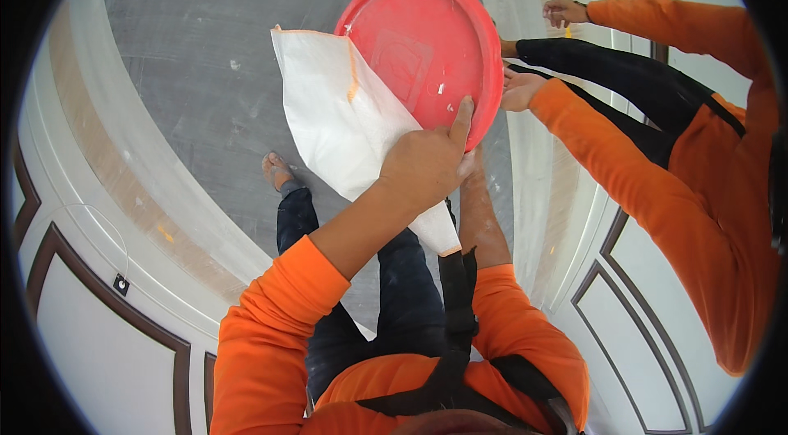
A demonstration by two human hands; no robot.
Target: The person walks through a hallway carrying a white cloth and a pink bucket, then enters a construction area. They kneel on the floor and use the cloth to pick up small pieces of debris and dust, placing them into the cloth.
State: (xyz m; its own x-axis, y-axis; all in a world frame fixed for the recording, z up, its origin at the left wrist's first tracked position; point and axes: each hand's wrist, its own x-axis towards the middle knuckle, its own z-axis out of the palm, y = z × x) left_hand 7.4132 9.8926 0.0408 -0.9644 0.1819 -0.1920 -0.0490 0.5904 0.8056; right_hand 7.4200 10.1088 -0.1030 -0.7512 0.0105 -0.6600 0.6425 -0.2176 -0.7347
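Currently the left hand (423, 162) pinches the white sack (345, 119) against the red basin (423, 45) rim at 6 o'clock (right hand (469, 168) mostly hidden, grip unclear); basin likely light, rigid; sack limp, slippery, so grip the rim.

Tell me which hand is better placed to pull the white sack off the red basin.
Left, probably. The left hand lies on top of the white sack, thumb on the red basin rim. The right hand is mostly hidden behind it, seemingly bearing the basin; its grip cannot be judged.
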